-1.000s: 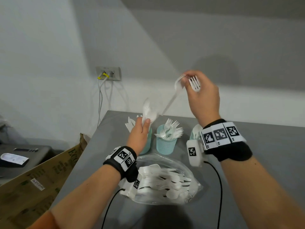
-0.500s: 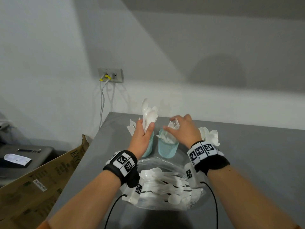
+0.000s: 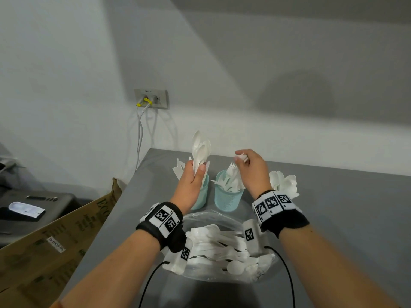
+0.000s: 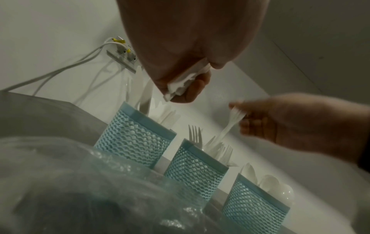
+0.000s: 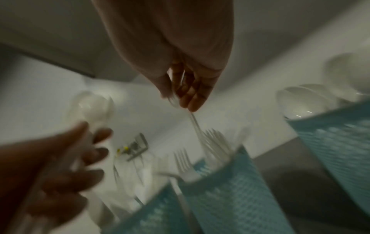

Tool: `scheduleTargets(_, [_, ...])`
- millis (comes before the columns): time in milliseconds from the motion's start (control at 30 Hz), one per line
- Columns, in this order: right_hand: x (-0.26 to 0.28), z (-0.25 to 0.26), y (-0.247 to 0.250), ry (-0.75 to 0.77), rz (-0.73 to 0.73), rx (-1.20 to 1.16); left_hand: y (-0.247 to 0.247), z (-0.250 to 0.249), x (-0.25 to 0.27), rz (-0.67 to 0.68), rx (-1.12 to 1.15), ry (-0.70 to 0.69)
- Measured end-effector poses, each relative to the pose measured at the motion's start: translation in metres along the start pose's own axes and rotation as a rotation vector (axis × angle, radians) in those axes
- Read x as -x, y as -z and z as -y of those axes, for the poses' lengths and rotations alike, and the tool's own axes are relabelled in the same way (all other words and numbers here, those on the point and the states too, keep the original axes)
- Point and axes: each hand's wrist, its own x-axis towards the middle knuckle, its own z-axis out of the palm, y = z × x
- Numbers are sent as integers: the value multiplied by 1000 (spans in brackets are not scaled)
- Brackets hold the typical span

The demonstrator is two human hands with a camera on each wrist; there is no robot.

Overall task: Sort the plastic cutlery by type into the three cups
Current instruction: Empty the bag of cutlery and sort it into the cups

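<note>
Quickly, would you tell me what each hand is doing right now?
Left hand: gripping spoons.
Right hand: pinching a fork over the middle cup.

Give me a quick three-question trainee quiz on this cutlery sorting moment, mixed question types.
1. True or false: the left hand holds a bunch of spoons.
2. The right hand is over which cup? A) fork cup B) knife cup C) spoon cup
3. Fill in: unsorted cutlery lies in a clear plastic ____.

Key: 1 true; 2 A; 3 bag.
</note>
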Motion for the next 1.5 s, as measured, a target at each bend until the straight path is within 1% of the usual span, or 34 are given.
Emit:
scheduleTargets(100, [6, -17, -6, -100, 9, 80, 0, -3, 3, 18, -1, 12])
scheduleTargets(167, [11, -23, -9, -112, 38, 183, 0, -3, 4, 37, -2, 11])
scheduleTargets(233, [14, -27, -11, -78, 69, 271, 1, -1, 4, 55, -12, -14])
scheduleTargets(300, [15, -29, -11, 25, 67, 356, 1, 2, 3, 64, -40, -45])
scheduleTargets(333, [16, -27, -11, 84, 48, 348, 0, 3, 2, 61, -54, -57])
scheduleTargets(367, [19, -22, -10, 126, 28, 274, -1, 3, 1, 46, -74, -68])
scheduleTargets(400, [22, -15, -8, 154, 25, 147, -2, 4, 0, 19, -108, -88])
scheduleTargets(467, [29, -3, -4, 238, 86, -87, -4, 7, -1, -56, -248, -166])
scheduleTargets(500, [33, 3, -3, 288, 133, -128, -5, 9, -1, -82, -328, -217])
scheduleTargets(567, [40, 8, -5, 334, 223, -103, -11, 10, -2, -86, -426, -290])
scheduleTargets(633, [44, 8, -8, 303, 251, -81, -20, 3, -2, -52, -434, -270])
scheduleTargets(667, [45, 7, -9, 280, 242, -113, -26, -2, -1, -11, -402, -256])
scheduleTargets(767, [45, 3, -2, 215, 166, -265, -44, -26, 8, 199, -113, -270])
scheduleTargets(800, [43, 1, 2, 184, 139, -303, -49, -31, 10, 258, -100, -272])
scheduleTargets(833, [41, -1, 7, 132, 112, -358, -56, -35, 11, 286, -154, -269])
scheduleTargets(900, [35, -7, 20, 4, 27, -463, -70, -40, 9, 283, -258, -230])
scheduleTargets(967, [31, -13, 36, -86, -59, -485, -87, -42, 7, 289, -276, -172])
scheduleTargets(1033, [25, -20, 55, -132, -131, -451, -103, -42, 5, 328, -295, -113])
scheduleTargets(1067, [22, -25, 64, -149, -165, -419, -111, -41, 3, 354, -359, -108])
scheduleTargets(1133, [13, -39, 78, -182, -233, -344, -124, -37, -2, 426, -568, -129])
scheduleTargets(1233, [6, -60, 94, -274, -308, -255, -139, -26, -6, 487, -902, -224])
scheduleTargets(1267, [5, -65, 98, -296, -314, -251, -142, -21, -7, 479, -972, -256])
scheduleTargets(1333, [5, -75, 102, -323, -293, -238, -148, -12, -9, 442, -1038, -299])
scheduleTargets(1500, [6, -91, 100, -297, -253, -146, -161, -4, -13, 386, -1037, -352])
